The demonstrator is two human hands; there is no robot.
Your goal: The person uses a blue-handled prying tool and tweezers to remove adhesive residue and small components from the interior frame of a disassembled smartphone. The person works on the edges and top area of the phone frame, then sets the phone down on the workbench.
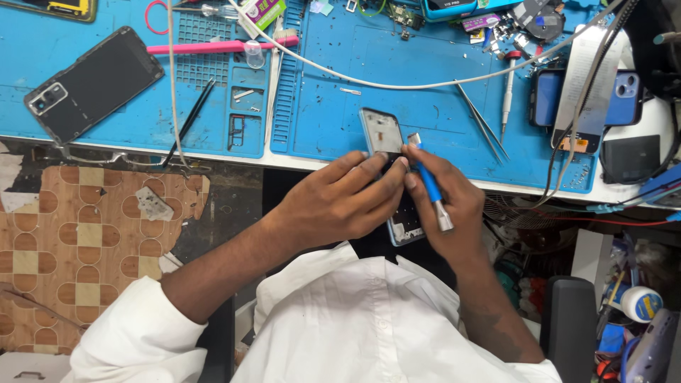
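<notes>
Gripping opened phone (386,152) in left hand (340,202); right hand (447,206) fingers clamp blue tool (429,186); back off, insides exposed, work unfinished.

2 hands work at the near edge of the bench: 1 left hand (340,202) and 1 right hand (447,202). between them are 1 opened phone frame (383,135) and 1 blue-handled tool (429,186). 2 blue mats lie side by side, 1 left mat (135,120) and 1 right mat (411,113). 1 dark phone back (92,84) sits far left, 1 blue phone (624,96) far right. 1 pink tool (213,47) and 1 white cable (397,85) lie across the far side.
</notes>
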